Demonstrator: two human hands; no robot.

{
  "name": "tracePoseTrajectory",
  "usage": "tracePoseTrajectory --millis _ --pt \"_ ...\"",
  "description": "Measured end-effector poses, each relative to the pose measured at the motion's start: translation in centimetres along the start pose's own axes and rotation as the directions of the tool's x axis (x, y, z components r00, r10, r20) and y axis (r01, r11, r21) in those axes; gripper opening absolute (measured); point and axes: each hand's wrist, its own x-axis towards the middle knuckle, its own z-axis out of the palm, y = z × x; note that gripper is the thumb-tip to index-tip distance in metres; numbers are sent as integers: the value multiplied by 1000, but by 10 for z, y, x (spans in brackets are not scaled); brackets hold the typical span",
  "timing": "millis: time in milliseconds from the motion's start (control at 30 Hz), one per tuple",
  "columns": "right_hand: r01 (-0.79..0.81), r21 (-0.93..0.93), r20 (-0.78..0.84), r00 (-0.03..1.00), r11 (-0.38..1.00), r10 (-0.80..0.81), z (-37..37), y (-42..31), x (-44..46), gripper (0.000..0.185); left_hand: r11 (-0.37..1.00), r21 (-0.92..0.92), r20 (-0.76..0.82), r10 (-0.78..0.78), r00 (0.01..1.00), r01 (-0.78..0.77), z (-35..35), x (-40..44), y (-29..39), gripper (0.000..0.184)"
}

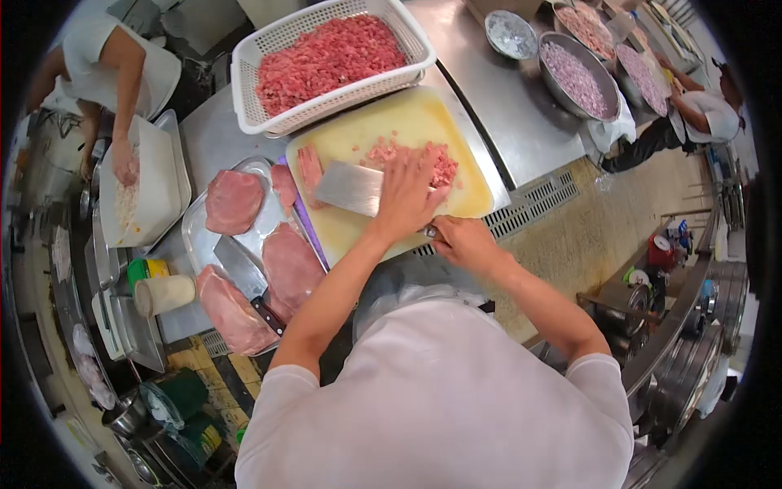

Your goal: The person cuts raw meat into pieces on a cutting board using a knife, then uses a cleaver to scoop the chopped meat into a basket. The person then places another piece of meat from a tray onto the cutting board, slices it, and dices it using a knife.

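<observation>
My right hand [464,242] is closed round the handle of a cleaver. The cleaver's broad blade [349,189] lies flat over the yellowed cutting board [391,114], pointing left and passing beneath my left hand [406,189]. That left hand rests palm down with fingers stretched over a small heap of chopped pink meat [442,165]; part of the heap is hidden under it. Strips of meat [309,167] sit at the board's left side, by the blade's tip.
A metal tray [195,236] holds large raw meat pieces [293,265] and a second cleaver [241,265]. Behind the board stands a white basket [244,94] of diced red meat. Bowls of chopped onion [577,79] are at the back right. Co-workers [122,65] stand left and right.
</observation>
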Motion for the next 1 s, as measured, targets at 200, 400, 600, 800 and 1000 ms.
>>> tracePoseTrajectory --millis 200,400,600,800,1000 --pt "-94 -136 10 995 986 96 -45 27 -62 28 929 280 269 -316 910 240 21 4 -78 68" --pt "-376 116 -137 911 919 390 -52 48 -114 40 917 126 56 -388 920 379 44 -49 -86 71" --pt "-374 339 -177 876 863 449 12 11 -53 38 900 -105 38 -421 906 423 82 -51 -16 88" --pt "-349 897 89 743 270 664 -11 33 -67 24 997 -36 248 -50 968 61 51 -56 0 113" --pt "-236 970 215 752 -51 623 -10 109 -105 21 980 137 211 -170 963 144 74 -28 -17 105"
